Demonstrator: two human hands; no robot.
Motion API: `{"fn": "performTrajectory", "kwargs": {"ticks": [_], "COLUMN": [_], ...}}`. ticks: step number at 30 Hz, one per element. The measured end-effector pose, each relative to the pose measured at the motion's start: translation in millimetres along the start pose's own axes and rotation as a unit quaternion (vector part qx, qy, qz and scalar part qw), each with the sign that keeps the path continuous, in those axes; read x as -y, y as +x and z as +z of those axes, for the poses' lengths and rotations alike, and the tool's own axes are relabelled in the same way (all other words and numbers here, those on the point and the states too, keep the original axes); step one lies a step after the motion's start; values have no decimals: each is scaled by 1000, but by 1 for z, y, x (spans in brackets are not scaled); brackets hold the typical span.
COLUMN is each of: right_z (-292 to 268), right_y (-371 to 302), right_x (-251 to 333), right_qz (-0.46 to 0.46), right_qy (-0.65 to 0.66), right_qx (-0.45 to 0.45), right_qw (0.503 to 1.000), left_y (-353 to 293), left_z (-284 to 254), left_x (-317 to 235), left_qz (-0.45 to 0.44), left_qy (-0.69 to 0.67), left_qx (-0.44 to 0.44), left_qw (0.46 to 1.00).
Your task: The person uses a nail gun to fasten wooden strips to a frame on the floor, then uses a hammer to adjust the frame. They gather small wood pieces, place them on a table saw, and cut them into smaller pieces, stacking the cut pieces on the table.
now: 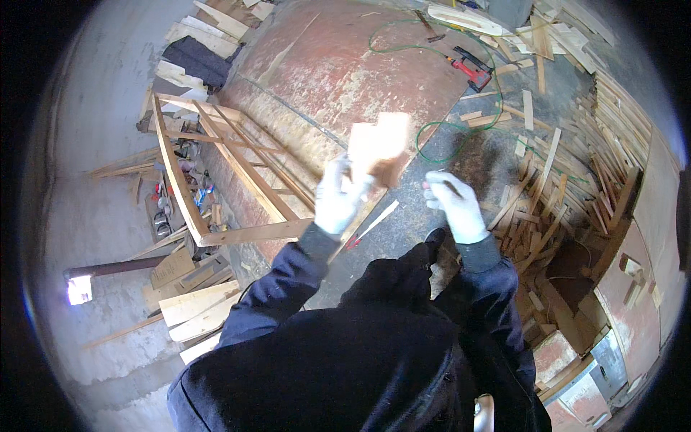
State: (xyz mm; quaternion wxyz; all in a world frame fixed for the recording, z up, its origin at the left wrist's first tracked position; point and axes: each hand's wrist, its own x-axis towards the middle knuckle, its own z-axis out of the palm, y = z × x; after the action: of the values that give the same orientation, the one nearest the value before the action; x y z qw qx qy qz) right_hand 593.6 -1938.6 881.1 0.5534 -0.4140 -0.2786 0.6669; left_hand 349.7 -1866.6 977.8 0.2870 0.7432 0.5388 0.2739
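My left hand (338, 198), in a white glove, grips some pale wood pieces (380, 140). They stand up from the fingers and are washed out by light, so their number and exact shape are unclear. To the right, apart from the wood, my gloved right hand (457, 205) is raised with its fingers curled together. A small dark, narrow shape shows at those fingers, too small to name. Left of my left hand, a long wooden frame (216, 155) with crossbars leans over the edge of a worn reddish work surface (317, 72).
A red nail gun (471, 73) with a green hose (432, 155) lies at the far right, near a hammer (432, 27). Wood strips (547, 173) are heaped along the right. Boards (201, 309) lie at the lower left. A light wood strip (378, 222) lies just ahead of me.
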Motion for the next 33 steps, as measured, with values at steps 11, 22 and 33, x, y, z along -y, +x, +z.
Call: {"fn": "performTrajectory", "kwargs": {"ticks": [11, 22, 33], "right_z": [-44, -160, -277], "right_y": [-68, -222, -355], "right_x": [18, 52, 48], "right_qz": [94, 15, 9], "right_qy": [56, 137, 41], "right_qx": [-150, -416, -565], "right_qw": [983, 899, 824], "left_y": [13, -35, -120], "left_z": [64, 273, 415], "left_x": [-37, -192, -273], "left_qz": [-49, 120, -28], "left_qy": [-180, -171, -151], "left_qx": [140, 426, 653], "left_qw": [972, 881, 742]}}
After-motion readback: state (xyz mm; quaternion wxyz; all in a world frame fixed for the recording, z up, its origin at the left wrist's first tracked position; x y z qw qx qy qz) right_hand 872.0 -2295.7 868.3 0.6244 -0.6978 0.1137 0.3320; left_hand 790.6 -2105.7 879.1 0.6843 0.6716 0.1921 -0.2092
